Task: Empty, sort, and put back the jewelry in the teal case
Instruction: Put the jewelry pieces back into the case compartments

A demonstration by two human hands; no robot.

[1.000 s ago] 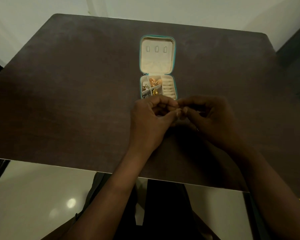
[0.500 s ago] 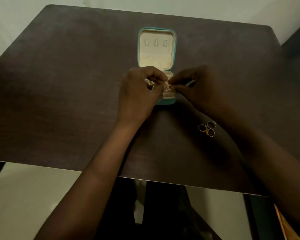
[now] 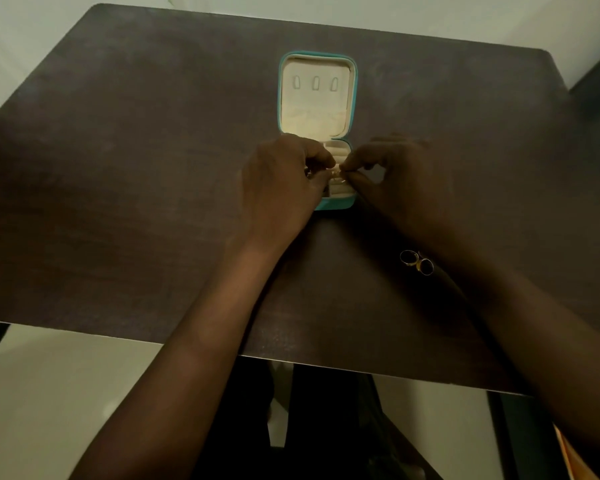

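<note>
Left hand (image 3: 279, 188) over case's (image 3: 336, 204) left half, fingers curled, tips pinched at something small; item unclear. Case open on table (image 3: 118, 168), lid (image 3: 314, 95) flat behind, cream lining. Right hand (image 3: 400, 178) at case's right edge, thumb and forefinger pinched tip-to-tip against left's; contents indiscernible. Rings (image 3: 417, 262) on table, beside right forearm.

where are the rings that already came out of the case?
Head view: the gold rings lie on the table, near-right of the teal case, beside the right forearm.
</note>
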